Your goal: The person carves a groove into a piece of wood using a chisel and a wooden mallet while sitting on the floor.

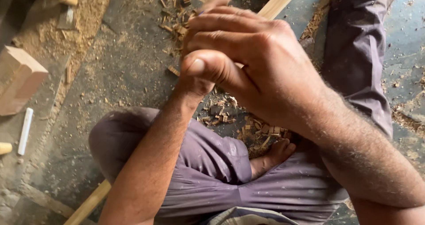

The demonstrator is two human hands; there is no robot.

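Head view: right hand (pixel 261 65) is curled shut over the left hand (pixel 195 81), whose fingers are hidden. The wooden strip (pixel 279 1) runs beneath them across the lap. Risk: covered grip slips, strip twisting among loose chips (pixel 226 112).

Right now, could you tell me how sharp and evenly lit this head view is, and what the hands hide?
In the head view, light is soft and even, with no glare and only faint shadows. The right hand fills the centre, close to the lens and slightly soft, covering most of the left hand. The wooden strip disappears behind them. Wood chips and the floor look reasonably sharp.
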